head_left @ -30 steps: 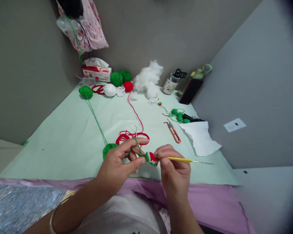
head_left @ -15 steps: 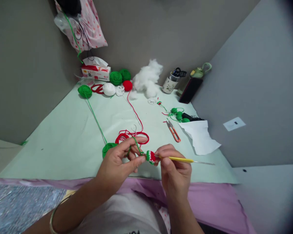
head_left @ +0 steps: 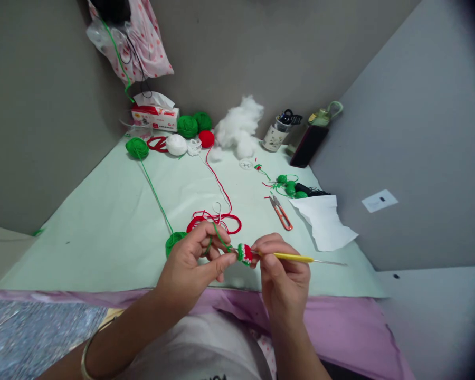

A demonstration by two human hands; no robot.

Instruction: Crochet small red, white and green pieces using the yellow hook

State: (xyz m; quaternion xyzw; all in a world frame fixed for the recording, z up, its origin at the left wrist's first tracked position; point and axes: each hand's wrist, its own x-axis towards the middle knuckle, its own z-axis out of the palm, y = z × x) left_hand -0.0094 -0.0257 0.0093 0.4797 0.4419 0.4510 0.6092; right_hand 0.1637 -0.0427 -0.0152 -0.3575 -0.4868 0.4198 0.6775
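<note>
Near the table's front edge, my right hand [head_left: 283,272] grips a yellow-handled crochet hook [head_left: 293,257], its bare metal end pointing right. The hook's other end meets a small red, white and green crochet piece [head_left: 244,254]. My left hand [head_left: 200,258] pinches the left edge of that piece between thumb and finger. A green yarn strand [head_left: 220,238] runs over my left index finger down to the work. Partly hidden behind my left hand lies a green yarn bundle [head_left: 174,241]. Beyond my fingers sits a loose red yarn coil [head_left: 233,224].
Orange thread snips [head_left: 281,214] and white paper [head_left: 320,221] lie to the right. Along the back stand a tissue box [head_left: 156,116], several yarn balls, white stuffing [head_left: 239,126], a cup of tools [head_left: 277,134] and a dark phone [head_left: 309,146]. Green strung pieces [head_left: 290,187] lie before the phone.
My left index finger has bent down and inward, bringing the green strand lower and closer to the crochet piece. My right hand and the hook have barely moved.
</note>
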